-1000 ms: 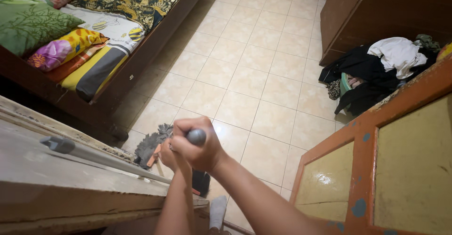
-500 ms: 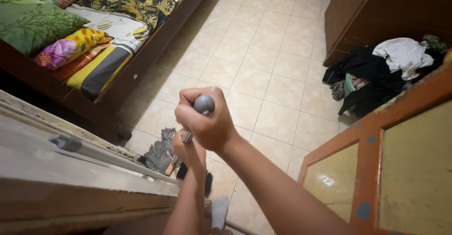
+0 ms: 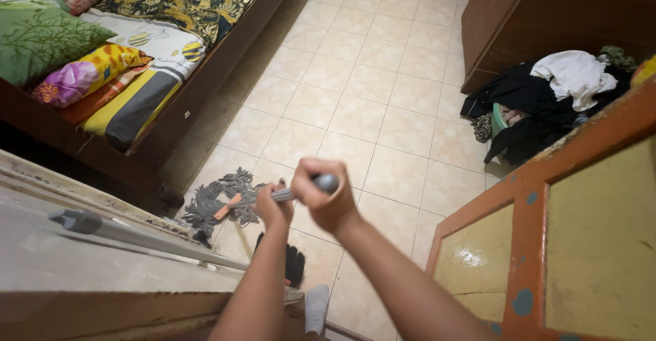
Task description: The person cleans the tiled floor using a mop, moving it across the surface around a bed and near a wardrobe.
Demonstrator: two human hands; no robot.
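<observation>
Head view, hands: we see the right hand [image 3: 326, 201] clenched around the grey top end of the mop handle [image 3: 287, 193], and the left hand [image 3: 272, 208] wrapped around the same handle just below it.
Head view, mop: the grey string mop head [image 3: 212, 201] lies on the tiled floor [image 3: 355, 95], near the corner of the wooden bed [image 3: 198, 88] (its orange neck shows between strings and handle).
Head view, surroundings: a second grey pole [image 3: 137, 235] rests across the worn door edge at lower left; a clothes pile [image 3: 547, 102] sits by the brown cabinet [image 3: 540, 20]; an orange-framed door [image 3: 547, 245] stands at right.
</observation>
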